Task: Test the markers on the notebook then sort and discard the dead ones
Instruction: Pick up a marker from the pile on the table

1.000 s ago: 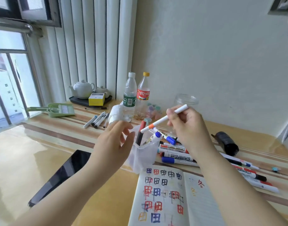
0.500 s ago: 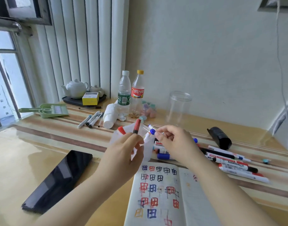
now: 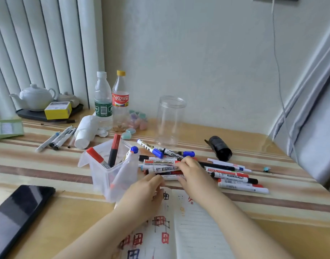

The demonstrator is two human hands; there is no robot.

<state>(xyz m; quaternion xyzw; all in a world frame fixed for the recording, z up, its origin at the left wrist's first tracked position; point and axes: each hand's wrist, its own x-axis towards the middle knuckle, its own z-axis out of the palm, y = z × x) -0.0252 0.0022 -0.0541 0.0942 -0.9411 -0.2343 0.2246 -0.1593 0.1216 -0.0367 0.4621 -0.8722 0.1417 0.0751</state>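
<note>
Both forearms are bare right up to the frame's edge, no sleeves showing. The left hand [image 3: 143, 193] and right hand [image 3: 193, 173] wear nothing at all.

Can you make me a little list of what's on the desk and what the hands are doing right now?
left hand: over the top edge of the notebook, reaching to the marker pile; grip unclear
right hand: resting on the marker pile, fingers among the markers
clear bin: left of the pile, holds upright markers with red and blue caps
notebook: open, red, blue and dark test marks on the left page
clear jar: upright behind the pile
phone: flat, far left
bottles: two, by the wall
</note>
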